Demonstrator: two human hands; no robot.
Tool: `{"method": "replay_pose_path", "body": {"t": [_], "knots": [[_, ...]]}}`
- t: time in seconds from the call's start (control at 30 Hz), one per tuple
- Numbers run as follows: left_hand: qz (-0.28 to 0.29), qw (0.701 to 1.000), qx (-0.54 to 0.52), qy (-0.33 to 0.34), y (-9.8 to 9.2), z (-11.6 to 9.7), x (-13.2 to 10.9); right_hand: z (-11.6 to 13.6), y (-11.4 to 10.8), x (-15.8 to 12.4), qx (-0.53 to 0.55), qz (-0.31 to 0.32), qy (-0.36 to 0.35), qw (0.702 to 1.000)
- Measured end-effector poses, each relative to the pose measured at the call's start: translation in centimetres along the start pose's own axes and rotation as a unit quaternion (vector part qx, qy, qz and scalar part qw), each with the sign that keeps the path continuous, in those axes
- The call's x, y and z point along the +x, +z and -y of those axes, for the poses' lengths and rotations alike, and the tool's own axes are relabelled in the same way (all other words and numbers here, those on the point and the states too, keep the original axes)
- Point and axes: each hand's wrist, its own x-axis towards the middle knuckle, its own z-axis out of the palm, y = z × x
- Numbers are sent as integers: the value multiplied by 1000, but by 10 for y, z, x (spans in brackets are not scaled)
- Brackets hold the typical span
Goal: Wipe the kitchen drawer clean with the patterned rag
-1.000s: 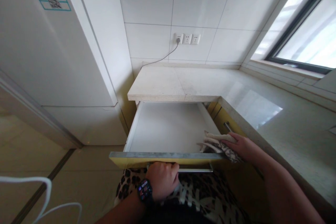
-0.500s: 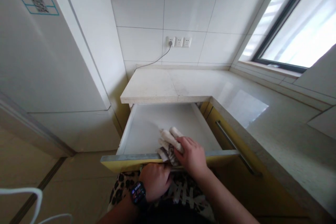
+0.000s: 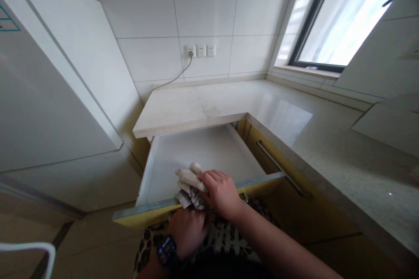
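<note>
A yellow-fronted drawer (image 3: 153, 207) stands pulled out under the pale stone countertop (image 3: 203, 104), its white inside bare. My right hand (image 3: 222, 194) presses a crumpled grey-white cloth (image 3: 190, 185) against the inside of the drawer's front edge, fingers curled over it. Just below, my left hand (image 3: 188, 229), with a dark smartwatch on the wrist, is closed around the drawer's metal handle, which it mostly hides.
A white fridge (image 3: 49, 96) stands at the left. A second yellow cabinet front with a bar handle (image 3: 279, 168) sits right of the drawer. On the tiled wall, wall sockets (image 3: 200, 50) have a cable plugged in. A window (image 3: 343, 13) is at the upper right.
My right hand has carried the cloth from the drawer's right corner leftward along the front edge. The left hand stays on the handle. The view has swung to the right.
</note>
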Motion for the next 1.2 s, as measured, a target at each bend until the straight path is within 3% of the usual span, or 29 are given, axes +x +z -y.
{"method": "replay_pose_path", "body": {"t": [0.37, 0.47, 0.63, 0.77, 0.87, 1.0, 1.1, 1.2], "knots": [[-46, 999, 9, 5, -2, -4, 2, -61, -32, -44, -81, -100, 37, 991], [-50, 999, 7, 4, -5, -3, 4, -57, -35, -49, -114, -110, 52, 986], [-40, 999, 4, -10, -7, 2, 10, -22, -28, -45, -157, -117, 52, 979], [-38, 999, -18, -20, -10, 3, 12, -2, -22, -50, -185, -64, 31, 980], [-26, 999, -23, -32, -14, 2, 12, -5, -30, -56, -196, -4, -10, 980], [-25, 999, -24, -18, -16, 0, 12, -24, -69, -47, -170, 102, -66, 978], [-30, 999, -16, -14, -15, -2, 12, -35, -104, -22, -85, 183, -84, 976], [-33, 999, -9, -19, -14, -3, 13, -38, -123, 9, -37, 235, -85, 967]]}}
